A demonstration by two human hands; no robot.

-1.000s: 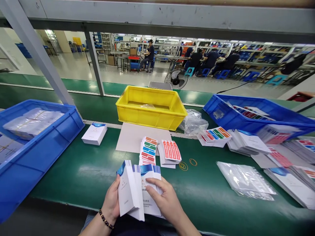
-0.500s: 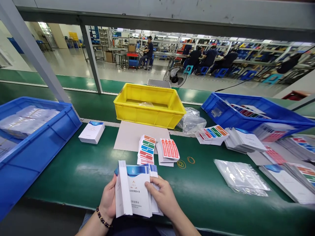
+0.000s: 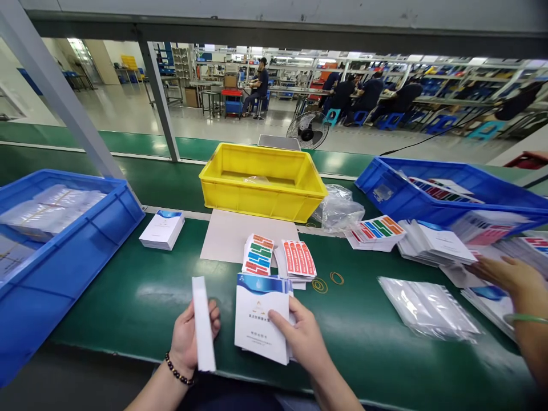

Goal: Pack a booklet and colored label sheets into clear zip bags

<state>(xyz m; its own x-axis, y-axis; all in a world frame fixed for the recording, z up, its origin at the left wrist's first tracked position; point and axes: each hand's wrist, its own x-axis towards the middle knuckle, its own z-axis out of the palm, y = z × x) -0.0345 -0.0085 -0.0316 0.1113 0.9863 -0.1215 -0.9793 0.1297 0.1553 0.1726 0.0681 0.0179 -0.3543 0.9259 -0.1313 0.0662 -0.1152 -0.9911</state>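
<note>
We see a stack of white paper booklets with a blue wave band across the top (image 3: 257, 325) held over the near edge of the glossy green counter (image 3: 137, 308). Our right hand (image 3: 306, 337) grips it, thumb pressed on the front cover and fingers behind. Our left hand (image 3: 184, 337), below which sits a dark beaded bracelet (image 3: 177, 371), is closed around a narrow white paper bundle seen edge-on (image 3: 202, 325), well upright and apart from the booklets.

Just beyond the booklets we have 2 stacks: sheets printed in orange, green, blue and red (image 3: 259, 254) and, beside them, red-and-white label sheets (image 3: 299, 258). Thin tan rubber bands (image 3: 337, 278) lie to their right. Behind, a pale flat card sheet (image 3: 220, 237) reaches to a yellow plastic bin (image 3: 261, 197).

To the left we find a neat white booklet pile (image 3: 162, 230) near a blue plastic bin (image 3: 89, 240). At the far right, another person's hand (image 3: 509, 277) is over more booklets; we cannot tell whether it grips any.
</note>
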